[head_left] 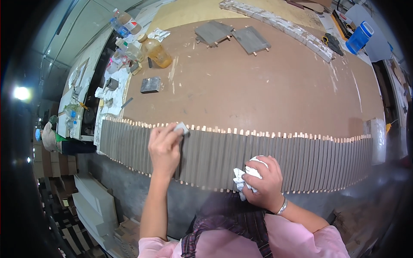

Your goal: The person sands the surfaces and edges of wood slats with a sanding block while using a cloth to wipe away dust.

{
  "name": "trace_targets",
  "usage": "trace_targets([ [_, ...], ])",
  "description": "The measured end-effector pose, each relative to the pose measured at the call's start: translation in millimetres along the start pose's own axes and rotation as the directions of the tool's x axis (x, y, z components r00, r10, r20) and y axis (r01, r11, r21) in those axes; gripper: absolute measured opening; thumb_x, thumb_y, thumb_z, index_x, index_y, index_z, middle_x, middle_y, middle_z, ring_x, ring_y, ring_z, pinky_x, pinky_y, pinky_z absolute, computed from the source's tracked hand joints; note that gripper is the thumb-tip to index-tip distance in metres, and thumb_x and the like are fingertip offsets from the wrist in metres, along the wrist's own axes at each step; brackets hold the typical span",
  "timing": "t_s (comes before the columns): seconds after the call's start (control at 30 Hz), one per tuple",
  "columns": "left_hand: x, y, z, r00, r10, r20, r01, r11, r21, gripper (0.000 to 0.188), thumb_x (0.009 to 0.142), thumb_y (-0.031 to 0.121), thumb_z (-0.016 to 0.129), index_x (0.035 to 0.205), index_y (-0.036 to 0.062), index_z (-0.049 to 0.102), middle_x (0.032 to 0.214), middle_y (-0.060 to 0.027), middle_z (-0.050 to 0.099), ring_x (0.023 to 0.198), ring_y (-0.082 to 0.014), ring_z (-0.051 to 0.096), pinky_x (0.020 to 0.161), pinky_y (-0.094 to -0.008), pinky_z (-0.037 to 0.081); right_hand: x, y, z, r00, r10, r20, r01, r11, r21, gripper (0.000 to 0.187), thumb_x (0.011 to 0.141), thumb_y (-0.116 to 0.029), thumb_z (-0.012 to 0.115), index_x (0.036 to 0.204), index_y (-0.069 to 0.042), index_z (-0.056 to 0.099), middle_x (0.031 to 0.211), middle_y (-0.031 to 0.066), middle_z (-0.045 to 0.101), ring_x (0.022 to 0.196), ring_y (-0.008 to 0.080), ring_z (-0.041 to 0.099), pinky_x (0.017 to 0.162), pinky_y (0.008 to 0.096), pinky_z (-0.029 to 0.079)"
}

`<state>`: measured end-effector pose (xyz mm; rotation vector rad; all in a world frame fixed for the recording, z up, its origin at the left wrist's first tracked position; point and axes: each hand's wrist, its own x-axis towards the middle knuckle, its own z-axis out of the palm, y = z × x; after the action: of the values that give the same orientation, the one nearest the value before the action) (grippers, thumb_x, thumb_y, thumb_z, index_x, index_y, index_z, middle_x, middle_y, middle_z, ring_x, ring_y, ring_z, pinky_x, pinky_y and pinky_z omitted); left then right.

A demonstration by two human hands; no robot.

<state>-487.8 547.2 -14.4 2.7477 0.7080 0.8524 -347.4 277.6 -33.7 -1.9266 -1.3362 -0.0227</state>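
A long row of grey wooden slats (211, 157), standing side by side with pale tenons at both ends, runs along the near edge of the table. My left hand (164, 148) is over the left part of the row, its fingers closed on a small light-grey sanding pad (182, 127) at the slats' far ends. Farther right, my right hand (263, 180) grips a crumpled white cloth (254, 170) against the slats. Part of the cloth is hidden under the fingers.
Loose grey panels (251, 40) lie on the brown tabletop (215, 81). A dark block (150, 85) and a jar of yellowish liquid (159, 53) stand at the left, near several bottles (124, 21). A long white-stained beam (279, 28) and a blue bottle (359, 38) are at the far right.
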Motion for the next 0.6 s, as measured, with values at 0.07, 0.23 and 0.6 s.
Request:
trace_targets([
  [0.07, -9, 5, 4, 0.999, 0.017, 0.031, -0.016, 1.0, -0.008, 0.029, 0.069, -0.006, 0.076, 0.096, 0.0061, 0.078, 0.107, -0.009, 0.076, 0.091, -0.029, 0.065, 0.081, -0.0394, 0.056, 1, -2, -1, 1.0, -0.002, 0.0, 0.002, 1.0, -0.01, 0.023, 0.057, -0.012, 0.079, 0.079, -0.014, 0.072, 0.107, 0.0073, 0.07, 0.108, 0.0377, 0.064, 0.093, 0.0585, 0.052],
  [0.23, 4, 2, -2, 1.0, 0.02, -0.016, -0.018, 0.995, 0.102, 0.021, 0.075, -0.001, 0.074, 0.093, 0.008, 0.077, 0.11, -0.0077, 0.075, 0.095, -0.0292, 0.065, 0.08, -0.0406, 0.057, 2, -4, 0, 0.999, -0.029, 0.015, 0.029, 0.999, 0.016, 0.027, 0.055, -0.014, 0.08, 0.081, -0.014, 0.072, 0.107, 0.0082, 0.07, 0.108, 0.0387, 0.064, 0.093, 0.0583, 0.052],
  [0.6, -52, -27, -31, 0.986, -0.158, -0.06, 0.162, 0.984, 0.068, 0.024, 0.072, -0.004, 0.076, 0.095, 0.0054, 0.076, 0.109, -0.0094, 0.076, 0.095, -0.0315, 0.067, 0.082, -0.0419, 0.056, -6, 2, 6, 0.999, -0.036, -0.002, 0.037, 0.998, 0.051, 0.022, 0.059, -0.018, 0.072, 0.079, -0.009, 0.074, 0.105, 0.013, 0.07, 0.109, 0.0417, 0.061, 0.095, 0.0612, 0.048],
])
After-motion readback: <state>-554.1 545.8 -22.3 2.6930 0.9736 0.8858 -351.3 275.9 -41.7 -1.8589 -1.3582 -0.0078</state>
